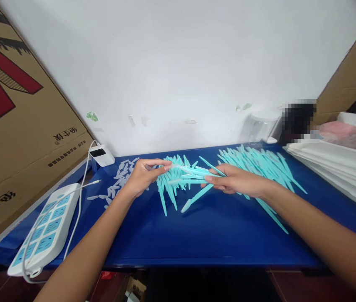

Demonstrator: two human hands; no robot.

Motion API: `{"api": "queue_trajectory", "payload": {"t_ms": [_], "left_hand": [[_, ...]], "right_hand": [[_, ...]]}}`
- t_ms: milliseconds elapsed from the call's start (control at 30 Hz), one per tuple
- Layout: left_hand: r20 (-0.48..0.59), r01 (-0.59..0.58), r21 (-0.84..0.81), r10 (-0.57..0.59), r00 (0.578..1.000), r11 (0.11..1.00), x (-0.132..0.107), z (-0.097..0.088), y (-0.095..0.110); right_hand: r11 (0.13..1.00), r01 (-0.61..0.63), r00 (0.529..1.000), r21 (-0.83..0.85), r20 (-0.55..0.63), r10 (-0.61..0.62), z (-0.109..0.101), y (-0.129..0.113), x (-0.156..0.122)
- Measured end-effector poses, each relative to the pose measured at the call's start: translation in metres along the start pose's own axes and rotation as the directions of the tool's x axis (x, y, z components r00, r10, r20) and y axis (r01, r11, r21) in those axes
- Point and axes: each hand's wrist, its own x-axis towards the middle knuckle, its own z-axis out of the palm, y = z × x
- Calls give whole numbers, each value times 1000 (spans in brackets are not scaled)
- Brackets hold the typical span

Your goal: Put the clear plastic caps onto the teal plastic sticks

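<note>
My right hand (228, 179) is closed around a loose bunch of slim turquoise eyebrow razors (193, 173), their ends fanned toward the left. My left hand (146, 174) pinches a small translucent blade cap (174, 166) at the tip of one razor in the bunch. Whether the cap is seated on that razor I cannot tell. Below and behind the hands lies a pile of turquoise razors (167, 191). Many loose translucent caps (123, 174) are scattered left of my left hand. A larger heap of turquoise razors (256, 163) spreads beyond my right hand.
On the blue table (171, 241), a white power strip (47, 228) with a cable and a small white device (102, 155) stand at left. A clear jar (261, 126) is at the back right, beside white trays (338, 167). Cardboard (23, 126) borders the left.
</note>
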Motion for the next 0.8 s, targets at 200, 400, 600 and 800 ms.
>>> {"api": "queue_trajectory", "payload": {"t_ms": [200,400,600,800], "left_hand": [[-3,-72,113,73,997,991,-4,7,5],[91,-69,77,62,994,995,-5,10,4],[100,-43,62,36,994,997,-4,11,3],[85,-54,64,49,995,996,-4,15,3]], "right_hand": [[1000,10,1000,-10,19,-9,5,-2,0],[999,42,999,-19,25,-41,10,-4,1],[999,44,999,-18,21,-43,13,-3,0],[998,29,999,49,28,-31,13,-1,3]]}}
